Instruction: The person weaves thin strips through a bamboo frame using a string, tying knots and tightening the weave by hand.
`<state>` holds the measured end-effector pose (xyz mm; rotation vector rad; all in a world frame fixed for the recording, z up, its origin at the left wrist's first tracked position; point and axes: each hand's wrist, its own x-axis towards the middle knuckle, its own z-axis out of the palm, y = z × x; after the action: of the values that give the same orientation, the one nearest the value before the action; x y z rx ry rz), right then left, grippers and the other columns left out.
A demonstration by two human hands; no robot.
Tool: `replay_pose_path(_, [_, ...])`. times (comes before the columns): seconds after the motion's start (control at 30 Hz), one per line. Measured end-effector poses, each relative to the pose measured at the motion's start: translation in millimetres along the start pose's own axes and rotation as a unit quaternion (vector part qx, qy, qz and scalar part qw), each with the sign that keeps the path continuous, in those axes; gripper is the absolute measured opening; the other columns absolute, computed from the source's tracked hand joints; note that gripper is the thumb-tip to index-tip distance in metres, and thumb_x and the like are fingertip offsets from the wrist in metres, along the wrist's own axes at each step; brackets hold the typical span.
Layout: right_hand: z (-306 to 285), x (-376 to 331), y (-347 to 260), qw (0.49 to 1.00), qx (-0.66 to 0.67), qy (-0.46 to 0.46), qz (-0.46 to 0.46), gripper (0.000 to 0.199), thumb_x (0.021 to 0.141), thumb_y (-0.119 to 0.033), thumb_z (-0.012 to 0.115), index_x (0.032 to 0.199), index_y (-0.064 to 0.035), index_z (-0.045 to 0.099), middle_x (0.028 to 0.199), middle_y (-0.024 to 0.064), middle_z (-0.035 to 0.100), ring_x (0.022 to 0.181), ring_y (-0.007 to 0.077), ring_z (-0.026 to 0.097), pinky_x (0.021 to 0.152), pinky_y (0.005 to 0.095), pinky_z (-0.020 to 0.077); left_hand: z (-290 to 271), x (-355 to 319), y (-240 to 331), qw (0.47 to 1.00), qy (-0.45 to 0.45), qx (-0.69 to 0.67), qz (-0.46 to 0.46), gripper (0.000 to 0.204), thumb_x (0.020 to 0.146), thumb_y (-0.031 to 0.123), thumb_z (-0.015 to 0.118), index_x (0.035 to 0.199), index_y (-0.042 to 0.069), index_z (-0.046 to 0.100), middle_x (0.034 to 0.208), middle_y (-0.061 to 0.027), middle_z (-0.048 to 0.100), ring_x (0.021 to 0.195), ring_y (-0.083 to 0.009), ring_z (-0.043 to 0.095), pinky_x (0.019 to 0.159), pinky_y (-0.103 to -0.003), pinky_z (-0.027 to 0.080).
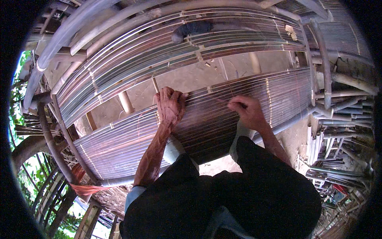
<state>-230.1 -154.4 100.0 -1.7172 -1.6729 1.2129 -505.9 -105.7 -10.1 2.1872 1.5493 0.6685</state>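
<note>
A panel of long, thin bamboo slats (115, 145) lies across in front of me, with my legs against its near side. My left hand (171, 106) is closed over the panel's far edge, its fingers curled round the outermost slat. Beside those fingers a short thin stick (155, 85) pokes up. Further right, my right hand (247, 112) hovers over the slats with thumb and fingers pinched. A thin reddish string (216, 97) runs from near the panel's far edge toward that pinch. Pale cross bindings (268, 97) tie the slats at the right.
Beyond a gap showing bare ground (179, 77) stands a second slat panel (139, 59), with a dark-wrapped long object (195, 28) on it. Bamboo poles (321, 59) frame both sides. Cut bamboo pieces (338, 135) pile up at right; orange strands (85, 189) hang at lower left.
</note>
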Motion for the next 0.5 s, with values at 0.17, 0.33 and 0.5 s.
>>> replay_pose_path(0.17, [-68.0,-52.9,-7.6,0.989,0.060,0.064,0.119,0.016,0.089,-0.013,0.069,0.094,0.0020,0.070,0.086,0.0076,0.070,0.081,0.0141,0.064,0.076,0.0292,0.0513,-3.7,-0.7,2.7,1.000,0.008,-0.018,-0.016,0.020,0.085,0.027,0.073,0.084,0.008,0.071,0.085,-0.0066,0.052,0.090,-0.0253,0.052,0.084,-0.042,0.035])
replay_pose_path(0.33, [-99.3,-90.9,-19.8,0.973,0.022,0.011,0.230,0.018,0.088,-0.016,0.065,0.096,-0.0009,0.072,0.090,0.0089,0.071,0.083,0.0177,0.067,0.077,0.0320,0.0531,-6.3,-0.5,0.5,0.999,0.020,-0.013,-0.029,0.021,0.083,0.028,0.075,0.082,0.007,0.071,0.084,-0.0067,0.053,0.088,-0.0249,0.052,0.084,-0.042,0.036])
replay_pose_path(0.5, [-147.8,-112.1,17.9,0.943,-0.221,0.222,0.113,0.012,0.088,-0.008,0.062,0.094,-0.0009,0.069,0.089,0.0084,0.068,0.080,0.0185,0.063,0.077,0.0309,0.0497,-0.5,-1.4,1.5,0.999,0.031,0.007,-0.015,0.020,0.082,0.027,0.076,0.082,0.007,0.071,0.083,-0.0065,0.053,0.087,-0.0248,0.052,0.084,-0.042,0.036])
